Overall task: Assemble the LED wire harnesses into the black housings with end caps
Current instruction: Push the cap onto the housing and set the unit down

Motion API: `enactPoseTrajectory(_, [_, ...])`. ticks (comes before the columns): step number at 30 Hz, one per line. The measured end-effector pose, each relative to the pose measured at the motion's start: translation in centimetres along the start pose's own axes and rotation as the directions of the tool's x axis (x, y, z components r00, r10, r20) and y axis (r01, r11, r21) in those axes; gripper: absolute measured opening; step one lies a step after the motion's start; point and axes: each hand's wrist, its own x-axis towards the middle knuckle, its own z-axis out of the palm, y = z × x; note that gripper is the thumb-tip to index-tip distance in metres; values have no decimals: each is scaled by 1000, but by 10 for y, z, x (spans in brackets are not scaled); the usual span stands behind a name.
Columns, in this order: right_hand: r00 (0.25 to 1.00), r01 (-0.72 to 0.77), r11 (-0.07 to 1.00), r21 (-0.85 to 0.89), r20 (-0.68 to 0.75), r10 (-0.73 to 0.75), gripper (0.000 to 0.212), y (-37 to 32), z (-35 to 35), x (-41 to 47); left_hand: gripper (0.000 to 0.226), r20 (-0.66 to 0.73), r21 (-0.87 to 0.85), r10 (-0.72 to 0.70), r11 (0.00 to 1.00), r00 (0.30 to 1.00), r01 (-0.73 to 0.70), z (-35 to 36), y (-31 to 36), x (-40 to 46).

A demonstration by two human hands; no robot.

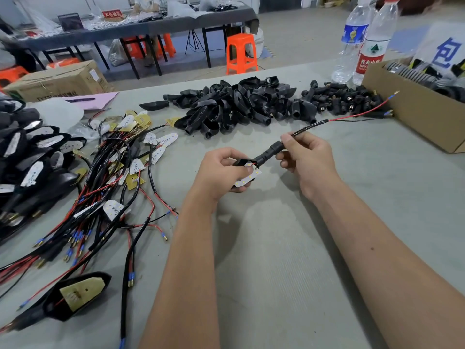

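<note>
Black housing point(240, 163) gripped in left hand point(221, 172), white LED board point(247, 177) not yet seated; right hand point(305, 157) pinched wire point(309, 127) at end cap point(273, 149). Finished pile point(30, 157) far left; loose housings point(239, 104) left beyond on worktop point(276, 248).

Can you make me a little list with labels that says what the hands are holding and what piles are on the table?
left hand: holds a black plastic housing with a white LED board sticking out
right hand: pinches the black sleeved wire by a black tube-shaped end cap
wire ends: red and black, reaching toward the brown cardboard box
far pile: empty black housings
left pile: tangled red and black wire harnesses
bottles: two clear plastic water bottles
</note>
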Motion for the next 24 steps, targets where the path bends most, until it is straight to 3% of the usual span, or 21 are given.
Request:
enactPoseTrajectory(15, [1000,-4,999,52,14,4,1,0,3,-5,12,-92,26,124,992,988,-122,0,-9,4])
enactPoseTrajectory(18, [1000,-15,995,103,24,12,2,-1,1,-6,2,-46,-74,77,994,996,-81,-1,-4,1])
enactPoseTrajectory(24, [999,12,980,197,26,-18,3,1,2,-6,22,129,-144,-44,988,991,62,-3,0,-2])
